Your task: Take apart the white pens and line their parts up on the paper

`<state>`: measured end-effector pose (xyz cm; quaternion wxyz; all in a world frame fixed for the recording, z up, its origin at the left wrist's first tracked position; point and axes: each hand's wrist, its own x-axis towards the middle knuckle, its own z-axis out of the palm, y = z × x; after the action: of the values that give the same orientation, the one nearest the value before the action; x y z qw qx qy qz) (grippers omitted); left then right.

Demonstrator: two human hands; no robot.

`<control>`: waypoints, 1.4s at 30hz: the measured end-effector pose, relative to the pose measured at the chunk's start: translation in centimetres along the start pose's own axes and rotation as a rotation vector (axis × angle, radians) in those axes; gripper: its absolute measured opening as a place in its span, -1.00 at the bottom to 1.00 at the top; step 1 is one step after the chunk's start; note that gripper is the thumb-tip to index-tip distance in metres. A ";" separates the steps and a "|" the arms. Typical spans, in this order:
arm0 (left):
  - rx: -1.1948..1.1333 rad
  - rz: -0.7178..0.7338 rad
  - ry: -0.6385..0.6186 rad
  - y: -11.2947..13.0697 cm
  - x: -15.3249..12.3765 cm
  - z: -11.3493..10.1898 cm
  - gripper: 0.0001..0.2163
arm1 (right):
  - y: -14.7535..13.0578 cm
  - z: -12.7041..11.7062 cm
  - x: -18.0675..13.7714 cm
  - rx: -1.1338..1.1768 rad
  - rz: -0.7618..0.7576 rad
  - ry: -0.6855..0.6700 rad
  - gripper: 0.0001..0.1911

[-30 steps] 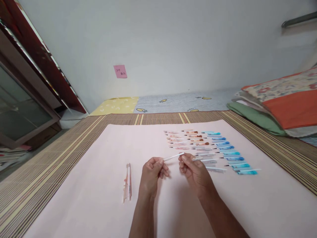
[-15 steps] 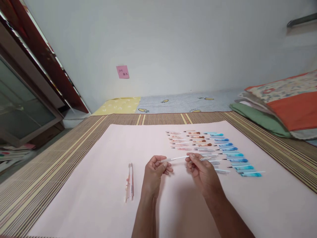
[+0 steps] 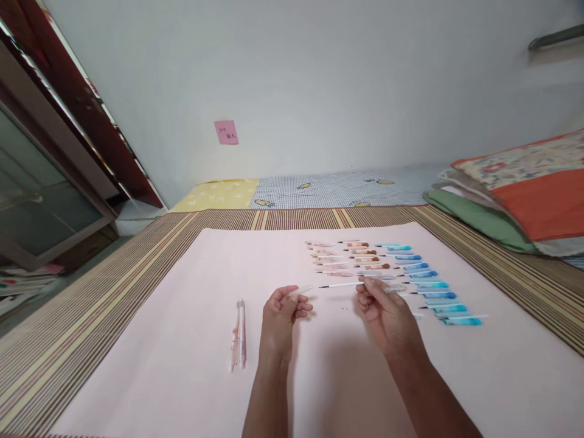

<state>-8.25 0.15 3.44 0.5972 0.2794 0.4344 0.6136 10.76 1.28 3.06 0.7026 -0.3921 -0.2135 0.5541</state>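
My left hand (image 3: 285, 310) pinches a small translucent pen cap (image 3: 301, 292) between thumb and fingers. My right hand (image 3: 383, 307) is closed on a white pen refill (image 3: 342, 285), whose dark tip points left toward the cap, a short gap away. Behind the right-hand fingers a clear patterned pen barrel (image 3: 396, 289) shows; whether it is in the hand or lies on the paper I cannot tell. Past the hands lie rows of pen parts: pink pieces (image 3: 335, 266), brown ones (image 3: 378, 266) and blue ones (image 3: 449, 295), with thin refills among them. Grey pieces are partly hidden by my right hand.
To the left, several slim pale-pink pens (image 3: 241, 334) lie together on the pink paper sheet (image 3: 150, 347). The sheet rests on a striped mat (image 3: 59, 340). Folded cloths and a cushion (image 3: 538, 201) are at the right edge; a wall stands behind.
My right hand has moved right, drawing the refill away from the translucent cap, so its dark tip now shows. My left hand has shifted slightly left with the cap.
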 end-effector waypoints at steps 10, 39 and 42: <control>-0.030 -0.047 -0.119 0.2 -0.5 0.7 -0.68 | 2.2 1.2 -1.1 -0.149 0.055 -0.086 -0.60; 0.300 -0.036 -0.238 -1.5 0.4 -0.2 -0.77 | 1.3 1.7 -2.4 -1.525 -0.564 -0.606 -0.72; 0.256 -0.064 -0.190 -1.8 0.5 -0.3 -0.71 | 1.4 2.3 -1.6 -1.631 -0.516 -0.671 -0.79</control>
<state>-7.72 0.44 1.66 0.6145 0.3958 0.4594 0.5047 7.76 0.60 3.59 0.2113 -0.5253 -0.8119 0.1425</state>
